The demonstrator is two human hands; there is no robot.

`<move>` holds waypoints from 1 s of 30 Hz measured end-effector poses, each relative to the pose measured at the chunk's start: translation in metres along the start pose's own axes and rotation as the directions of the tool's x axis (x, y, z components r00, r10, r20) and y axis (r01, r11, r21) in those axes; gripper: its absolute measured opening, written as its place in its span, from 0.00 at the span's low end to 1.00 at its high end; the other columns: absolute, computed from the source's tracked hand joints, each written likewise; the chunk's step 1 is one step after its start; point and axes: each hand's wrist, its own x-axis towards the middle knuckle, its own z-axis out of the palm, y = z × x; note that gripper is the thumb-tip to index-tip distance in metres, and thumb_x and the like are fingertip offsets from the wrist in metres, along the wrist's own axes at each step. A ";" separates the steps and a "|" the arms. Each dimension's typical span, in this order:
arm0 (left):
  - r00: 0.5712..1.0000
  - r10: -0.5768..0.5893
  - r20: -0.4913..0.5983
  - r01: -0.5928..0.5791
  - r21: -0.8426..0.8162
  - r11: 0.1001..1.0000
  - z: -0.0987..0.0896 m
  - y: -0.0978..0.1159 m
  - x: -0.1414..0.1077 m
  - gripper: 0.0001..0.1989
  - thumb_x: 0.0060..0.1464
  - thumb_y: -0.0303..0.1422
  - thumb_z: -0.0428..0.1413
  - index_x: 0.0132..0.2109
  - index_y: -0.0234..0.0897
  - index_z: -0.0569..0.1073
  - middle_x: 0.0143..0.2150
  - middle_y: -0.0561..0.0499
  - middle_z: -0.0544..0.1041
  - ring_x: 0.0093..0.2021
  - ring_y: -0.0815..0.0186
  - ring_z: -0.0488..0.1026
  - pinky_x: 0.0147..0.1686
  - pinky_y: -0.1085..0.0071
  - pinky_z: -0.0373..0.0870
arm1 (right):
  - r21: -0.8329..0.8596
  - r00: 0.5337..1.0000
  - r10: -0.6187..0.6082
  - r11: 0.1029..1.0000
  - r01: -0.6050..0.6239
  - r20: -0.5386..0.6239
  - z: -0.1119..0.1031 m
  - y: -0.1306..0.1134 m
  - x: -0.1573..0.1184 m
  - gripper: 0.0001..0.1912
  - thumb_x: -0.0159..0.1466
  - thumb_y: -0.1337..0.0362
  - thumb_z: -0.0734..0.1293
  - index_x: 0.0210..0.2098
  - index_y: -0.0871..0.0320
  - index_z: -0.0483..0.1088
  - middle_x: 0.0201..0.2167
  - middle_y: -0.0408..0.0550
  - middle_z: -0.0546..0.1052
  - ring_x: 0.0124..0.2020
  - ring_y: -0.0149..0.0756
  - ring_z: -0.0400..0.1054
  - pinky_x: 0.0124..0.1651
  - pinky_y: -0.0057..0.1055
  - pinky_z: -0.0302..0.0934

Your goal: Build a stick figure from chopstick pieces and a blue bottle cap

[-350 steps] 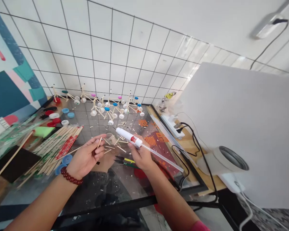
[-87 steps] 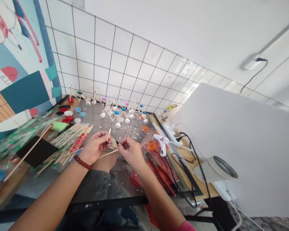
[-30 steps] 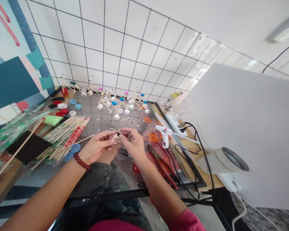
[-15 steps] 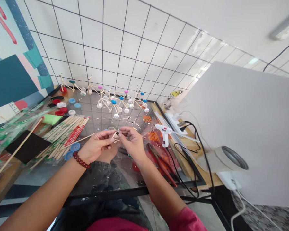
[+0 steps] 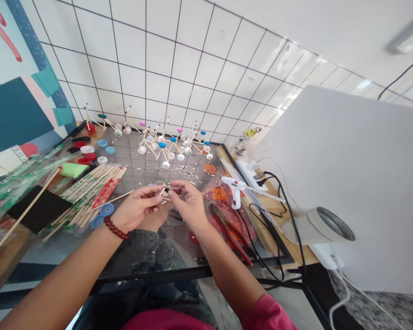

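Note:
My left hand [image 5: 143, 204], with a red bead bracelet at the wrist, pinches a short pale wooden stick [image 5: 163, 191] between thumb and fingers. Close against it, my right hand [image 5: 187, 199] is closed on a small dark piece [image 5: 166, 189] at the stick's upper end. Whether the dark piece is fixed to the stick I cannot tell. Beyond the hands stand several small tricycle-like models [image 5: 174, 144] made of sticks and bottle caps. A white hot glue gun [image 5: 234, 190] lies to the right of my right hand, with red-handled pliers [image 5: 230, 236] nearer to me.
Bundled wrapped chopsticks [image 5: 99, 192], blue caps [image 5: 106, 209] and a black sheet [image 5: 39, 208] lie at left. Wood scraps are scattered over the glass table [image 5: 137, 261]. Black cables [image 5: 289, 215] and a beige cylinder [image 5: 316, 227] line the right side. A white grid [image 5: 161, 59] stands behind.
Both hands stay together in nearly the same place. The dark piece at the stick's end shows slightly more between the fingertips. The whole view has shifted a little.

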 end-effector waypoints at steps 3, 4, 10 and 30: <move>1.000 -0.007 -0.009 0.007 0.007 1.000 0.001 0.001 0.000 0.23 0.28 0.36 0.86 0.35 0.40 0.91 0.32 0.49 0.85 0.28 0.72 0.74 0.25 0.78 0.72 | 0.003 1.000 -0.004 1.000 0.004 0.005 0.000 -0.001 0.000 0.13 0.65 0.53 0.77 0.47 0.50 0.81 0.41 0.49 0.89 0.42 0.45 0.84 0.51 0.43 0.79; 1.000 -0.008 -0.010 0.008 0.006 1.000 0.001 0.001 0.000 0.23 0.28 0.36 0.86 0.35 0.40 0.91 0.32 0.49 0.85 0.28 0.71 0.74 0.25 0.78 0.71 | 0.003 1.000 -0.004 1.000 0.004 0.006 0.000 -0.001 0.000 0.13 0.65 0.53 0.77 0.47 0.50 0.81 0.41 0.49 0.89 0.43 0.45 0.84 0.52 0.43 0.79; 1.000 -0.004 -0.019 0.004 0.004 1.000 0.000 0.000 0.001 0.24 0.26 0.37 0.86 0.35 0.39 0.91 0.32 0.49 0.86 0.28 0.71 0.74 0.25 0.78 0.71 | 0.002 1.000 0.003 1.000 -0.003 0.004 0.000 -0.002 0.000 0.14 0.65 0.53 0.77 0.46 0.50 0.81 0.41 0.50 0.89 0.42 0.45 0.84 0.51 0.43 0.80; 0.999 0.033 0.029 -0.031 -0.067 0.997 -0.009 -0.004 0.004 0.17 0.40 0.29 0.82 0.39 0.37 0.90 0.32 0.52 0.84 0.28 0.71 0.76 0.32 0.75 0.76 | 0.081 1.000 0.011 0.997 -0.010 -0.014 0.002 -0.010 -0.003 0.23 0.63 0.52 0.80 0.55 0.48 0.78 0.50 0.51 0.87 0.41 0.43 0.82 0.49 0.43 0.78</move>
